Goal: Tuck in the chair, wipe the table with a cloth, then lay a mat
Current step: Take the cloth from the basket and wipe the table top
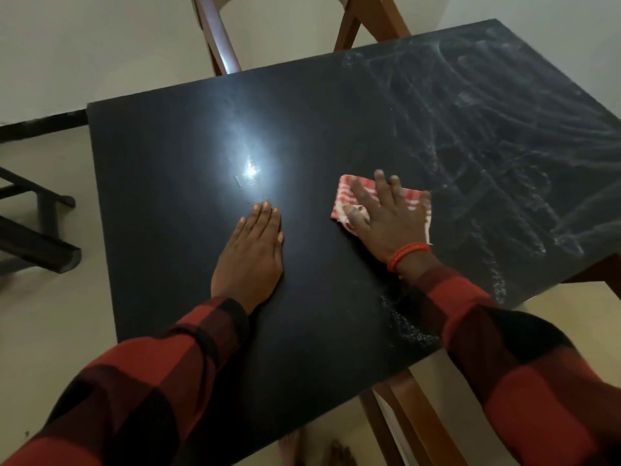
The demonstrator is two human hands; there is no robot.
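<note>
A black table [174, 156] fills the head view, its right half streaked with pale dusty smears. A red-and-white checked cloth [411, 196] lies on the table right of centre. My right hand [386, 213] presses flat on the cloth with fingers spread. My left hand [252, 253] rests flat on the bare tabletop to the left of the cloth, fingers straight and together. A brown wooden chair [218, 38] with a pale seat stands at the table's far edge. No mat is in view.
Another brown chair's frame [403, 415] shows under the table's near right corner. A dark metal frame [37, 240] stands on the floor at the left. My bare feet [316, 449] are on the pale floor below the near edge.
</note>
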